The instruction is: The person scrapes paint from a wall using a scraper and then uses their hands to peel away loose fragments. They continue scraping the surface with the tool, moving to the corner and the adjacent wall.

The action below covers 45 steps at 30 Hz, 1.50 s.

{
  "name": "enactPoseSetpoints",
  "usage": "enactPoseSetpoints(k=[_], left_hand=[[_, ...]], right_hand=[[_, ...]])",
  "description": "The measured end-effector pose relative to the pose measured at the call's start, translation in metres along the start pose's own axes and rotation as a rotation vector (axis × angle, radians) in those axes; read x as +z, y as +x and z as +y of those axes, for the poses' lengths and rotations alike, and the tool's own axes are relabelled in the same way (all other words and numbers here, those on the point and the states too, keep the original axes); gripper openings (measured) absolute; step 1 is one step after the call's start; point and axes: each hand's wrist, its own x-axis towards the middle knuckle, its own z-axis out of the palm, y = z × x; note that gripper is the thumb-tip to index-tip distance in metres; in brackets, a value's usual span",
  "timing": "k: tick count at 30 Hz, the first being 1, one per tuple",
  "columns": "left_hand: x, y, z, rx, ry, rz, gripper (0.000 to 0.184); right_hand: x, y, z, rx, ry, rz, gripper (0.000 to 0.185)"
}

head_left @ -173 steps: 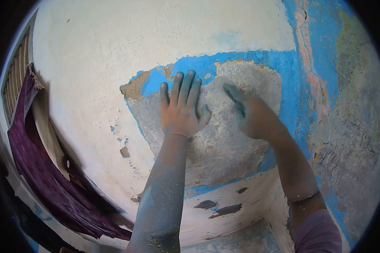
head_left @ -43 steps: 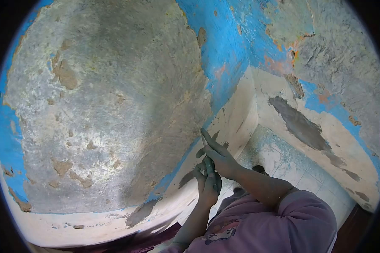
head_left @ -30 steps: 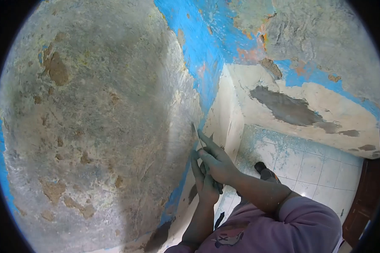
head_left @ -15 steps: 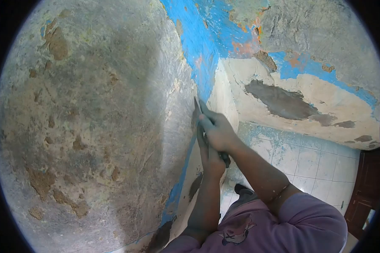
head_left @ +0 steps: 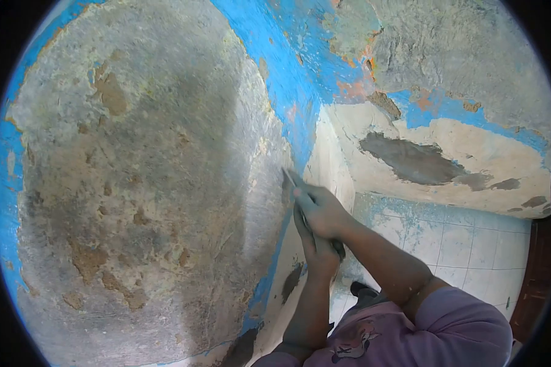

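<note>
Both my hands are closed on a scraper with a thin metal blade (head_left: 289, 177). My right hand (head_left: 324, 211) wraps round it near the blade. My left hand (head_left: 318, 254) grips lower down, its fingers stretched up along the tool and partly hidden behind the right hand. A dark handle end shows past the palms. The blade tip meets the grey, scraped wall (head_left: 165, 159) on the left, close to its edge with the strip of blue paint (head_left: 281, 79). Whether the blade presses into the surface is too small to tell.
Right of the corner, a cream wall section (head_left: 459, 137) carries dark grey patches and a blue band. Tiled floor (head_left: 447, 238) with pale dust lies below. A brown wooden door or cabinet (head_left: 529, 275) stands at the far right. My shoe (head_left: 361, 287) is close to the wall.
The view has shifted, so the walls sit lower and more blue edge shows at the left. Both hands and the scraper have moved slightly down along the wall edge, grip unchanged.
</note>
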Motion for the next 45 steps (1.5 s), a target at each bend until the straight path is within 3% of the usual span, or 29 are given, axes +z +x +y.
enactPoseSetpoints(k=[1,3,6,9,10,11,12,14,15,17,18,21,24,26,28,30,32,34,35,36,37,38,40,41,42,43,44,45], left_hand=[[-0.002,0.001,-0.002,0.005,0.007,-0.009,0.054],[0.007,-0.003,0.015,-0.063,0.016,0.003,0.051],[0.014,-0.013,0.025,-0.095,-0.002,0.007,0.048],[0.01,-0.007,0.028,-0.004,-0.073,0.022,0.057],[0.001,0.011,0.024,-0.131,-0.043,0.015,0.058],[-0.006,0.018,0.021,-0.256,-0.011,0.007,0.058],[-0.004,0.017,0.021,-0.249,-0.009,0.008,0.058],[0.008,0.011,0.018,-0.035,-0.051,-0.058,0.059],[0.013,0.001,0.018,-0.004,-0.091,-0.006,0.049],[0.005,-0.001,0.01,0.005,-0.055,0.013,0.053],[0.0,-0.001,0.004,-0.005,-0.024,0.038,0.058],[-0.001,0.016,0.007,-0.126,-0.055,-0.004,0.058],[0.02,0.001,0.024,-0.053,-0.047,-0.04,0.057],[0.022,-0.007,0.029,0.01,0.006,0.037,0.056],[0.0,0.009,0.009,-0.077,-0.067,-0.037,0.058],[0.002,0.021,0.02,-0.217,-0.111,-0.114,0.059],[0.008,0.013,0.003,-0.12,-0.025,-0.115,0.058],[0.014,0.009,0.002,0.403,0.03,0.019,0.055],[0.01,-0.001,0.012,0.13,-0.049,0.012,0.053],[0.003,0.003,0.016,0.119,-0.052,0.018,0.053],[0.0,0.014,0.021,-0.045,-0.065,-0.032,0.053],[0.0,0.024,0.022,-0.205,-0.084,-0.082,0.054],[0.004,0.02,0.006,-0.186,-0.107,-0.073,0.054],[0.009,0.014,-0.004,0.114,-0.032,-0.039,0.053],[0.011,0.012,-0.009,0.417,0.049,-0.002,0.053],[0.022,-0.004,0.035,0.013,-0.041,0.05,0.054],[0.011,0.005,0.033,0.01,-0.039,0.048,0.054],[-0.002,0.015,0.026,-0.127,-0.06,-0.058,0.053]], right_hand=[[-0.003,0.003,-0.002,0.01,0.001,-0.005,0.042],[-0.015,0.018,-0.013,0.325,0.055,-0.141,0.046],[-0.008,0.001,-0.009,0.128,0.017,-0.068,0.045],[0.005,0.007,0.006,-0.033,-0.088,0.038,0.045],[0.004,0.011,0.004,-0.021,-0.086,0.026,0.045],[-0.002,0.023,-0.003,0.197,0.022,0.0,0.045],[-0.007,0.033,-0.012,0.399,0.127,-0.015,0.044],[-0.015,0.021,-0.011,0.356,0.127,-0.072,0.044],[-0.01,0.009,-0.006,0.171,0.046,-0.021,0.043],[0.006,0.007,0.019,-0.151,-0.075,0.078,0.041],[0.006,0.015,0.017,-0.148,-0.075,0.081,0.041],[-0.006,0.03,-0.007,0.316,0.134,0.03,0.045],[-0.017,0.007,-0.01,0.15,-0.011,-0.061,0.044],[-0.012,0.009,-0.007,0.209,0.067,-0.056,0.042],[-0.007,0.025,0.003,0.204,-0.069,-0.036,0.042],[-0.009,0.026,-0.004,0.272,0.028,0.039,0.041],[-0.019,0.018,-0.016,0.181,-0.027,-0.054,0.041],[-0.009,0.013,-0.012,0.092,-0.045,0.001,0.041],[-0.003,0.017,-0.008,0.093,-0.086,0.025,0.041],[0.002,0.018,-0.001,0.104,-0.124,0.042,0.041],[0.001,0.029,-0.005,0.093,-0.129,0.069,0.041],[-0.005,0.033,-0.015,0.224,-0.007,0.058,0.042],[-0.015,0.029,-0.023,0.325,0.051,-0.028,0.042],[-0.014,0.022,-0.021,0.325,0.04,-0.03,0.042],[-0.007,0.011,-0.016,0.179,0.025,-0.014,0.041],[-0.002,0.006,-0.011,0.034,0.017,0.004,0.04],[0.0,0.013,-0.008,0.037,0.018,0.007,0.04],[0.0,0.024,-0.005,0.117,0.009,0.02,0.04]])
